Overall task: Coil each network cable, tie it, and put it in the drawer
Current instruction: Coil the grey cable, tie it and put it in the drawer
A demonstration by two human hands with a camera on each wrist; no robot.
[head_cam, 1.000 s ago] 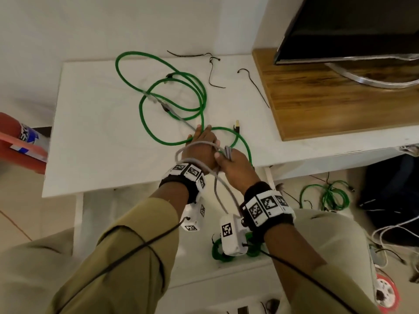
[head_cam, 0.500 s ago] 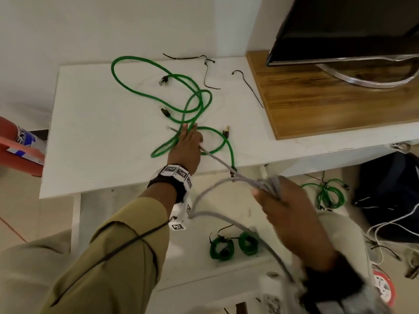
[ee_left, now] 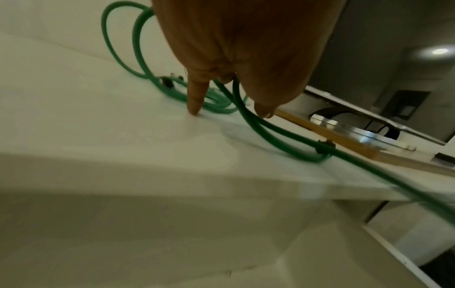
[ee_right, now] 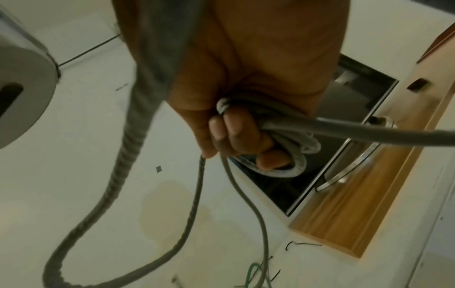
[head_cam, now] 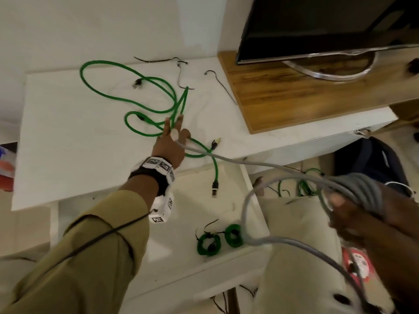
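Observation:
My right hand (head_cam: pixel 349 211) is off the table at the lower right and grips several turns of the grey network cable (head_cam: pixel 260 164), also seen in the right wrist view as the grey cable (ee_right: pixel 369 134). One grey strand runs taut back to my left hand (head_cam: pixel 170 141); a loose loop hangs below. The left hand (ee_left: pixel 234 48) lies with straight fingers on the white table (head_cam: pixel 68 143), and the loose green cable (head_cam: pixel 106 62) passes between them, green cable (ee_left: pixel 105 39). Black ties (head_cam: pixel 222 85) lie at the back. Below, the open drawer (head_cam: pixel 204 284) holds two tied green coils (head_cam: pixel 208 243).
A TV (head_cam: pixel 317 26) stands on a wooden board (head_cam: pixel 294 98) at the table's right. More green cables (head_cam: pixel 303 184) and a dark bag (head_cam: pixel 367 164) lie on the floor to the right. A green plug end (head_cam: pixel 215 189) dangles over the table's front edge.
My right hand has pulled away from the table to the lower right with the grey coil, drawing the cable out. The left hand stays on the table, and the green cable has been dragged into a new shape.

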